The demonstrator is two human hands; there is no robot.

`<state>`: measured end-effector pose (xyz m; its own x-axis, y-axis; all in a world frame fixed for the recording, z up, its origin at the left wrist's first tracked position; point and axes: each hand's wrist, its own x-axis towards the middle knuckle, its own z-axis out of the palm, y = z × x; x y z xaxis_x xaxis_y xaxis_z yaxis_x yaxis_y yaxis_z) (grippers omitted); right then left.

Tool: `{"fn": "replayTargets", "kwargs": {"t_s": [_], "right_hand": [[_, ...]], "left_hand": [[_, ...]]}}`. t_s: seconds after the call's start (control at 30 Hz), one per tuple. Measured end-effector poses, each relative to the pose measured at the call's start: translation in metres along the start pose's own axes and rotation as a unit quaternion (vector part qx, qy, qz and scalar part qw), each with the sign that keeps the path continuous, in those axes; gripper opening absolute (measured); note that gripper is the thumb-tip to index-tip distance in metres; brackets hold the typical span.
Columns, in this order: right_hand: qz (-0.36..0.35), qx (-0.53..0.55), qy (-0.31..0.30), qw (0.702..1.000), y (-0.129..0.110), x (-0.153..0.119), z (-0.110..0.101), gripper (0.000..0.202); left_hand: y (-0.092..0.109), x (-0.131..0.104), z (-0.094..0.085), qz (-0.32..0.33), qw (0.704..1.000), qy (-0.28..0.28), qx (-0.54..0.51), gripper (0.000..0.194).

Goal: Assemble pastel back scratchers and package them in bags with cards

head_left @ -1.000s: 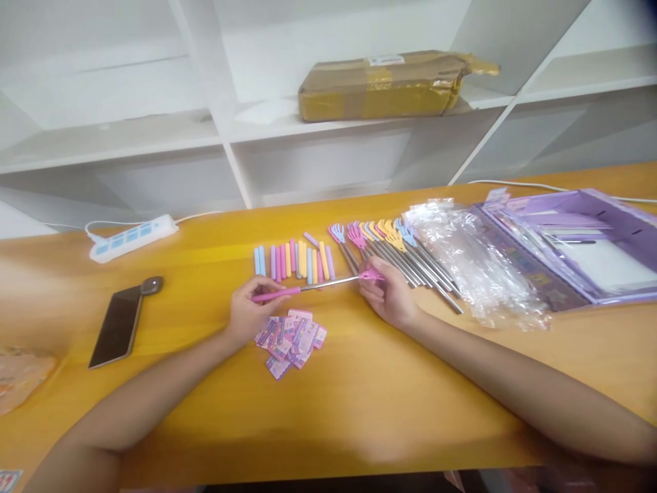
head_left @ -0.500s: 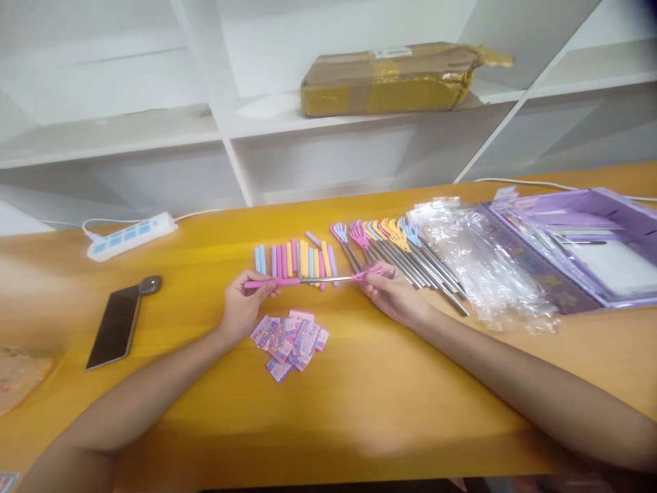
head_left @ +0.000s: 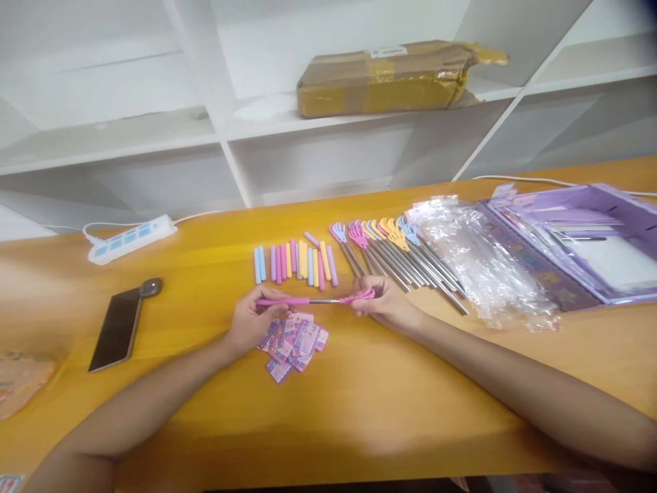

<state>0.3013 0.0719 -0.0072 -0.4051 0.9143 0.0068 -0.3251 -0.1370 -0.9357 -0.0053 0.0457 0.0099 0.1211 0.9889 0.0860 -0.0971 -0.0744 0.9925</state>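
Two bare hands hold the middle of my head view, both closed on one pink back scratcher [head_left: 319, 301] that runs nearly level between them over the yellow-brown desk [head_left: 390, 404]. My left hand [head_left: 249, 322], at the nine o'clock end, grips the pink handle [head_left: 287, 301]. My right hand [head_left: 390, 301], at three o'clock, pinches the pink claw-shaped head [head_left: 359, 295]. I see a short length of bare metal rod [head_left: 331, 301] between handle and head.

Taking the scratcher as the centre of my dial, a row of coloured tubes [head_left: 303, 263] in blue, purple, pink and yellow lies just beyond it at eleven o'clock, with one set aslant at the back. More scratchers [head_left: 395, 238] lie grouped at two o'clock, close behind my right hand; whether any touches it I cannot tell. At three o'clock comes a heap of clear plastic bags [head_left: 472, 267], then a purple box [head_left: 634, 239] farther out. Printed cards [head_left: 300, 346] form a loose pile at seven o'clock, partly hidden by my left hand. At nine o'clock I have a phone [head_left: 116, 329], with a power strip [head_left: 132, 239] between nine and ten. On the white shelf [head_left: 261, 127], a taped carton [head_left: 384, 85] sits at one o'clock.
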Motion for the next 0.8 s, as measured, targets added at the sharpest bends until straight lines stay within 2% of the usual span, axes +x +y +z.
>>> {"fn": "replayTargets", "kwargs": {"t_s": [0.27, 0.5, 0.73, 0.8], "right_hand": [[-0.016, -0.017, 0.003, 1.0, -0.002, -0.002, 0.006, 0.056], [-0.017, -0.029, 0.005, 0.999, -0.003, -0.004, 0.009, 0.051], [-0.006, -0.035, 0.014, 0.999, 0.0, -0.006, 0.01, 0.056], [-0.005, -0.04, 0.017, 0.999, -0.003, -0.005, 0.01, 0.057]], "left_hand": [[-0.008, -0.001, -0.005, 0.04, 0.998, -0.034, 0.044, 0.025], [-0.007, -0.001, -0.002, 0.054, 0.997, -0.026, 0.055, 0.029], [-0.012, -0.003, 0.001, 0.068, 0.996, -0.045, 0.045, 0.026], [-0.008, 0.001, -0.002, 0.058, 0.995, -0.053, 0.056, 0.028]]}}
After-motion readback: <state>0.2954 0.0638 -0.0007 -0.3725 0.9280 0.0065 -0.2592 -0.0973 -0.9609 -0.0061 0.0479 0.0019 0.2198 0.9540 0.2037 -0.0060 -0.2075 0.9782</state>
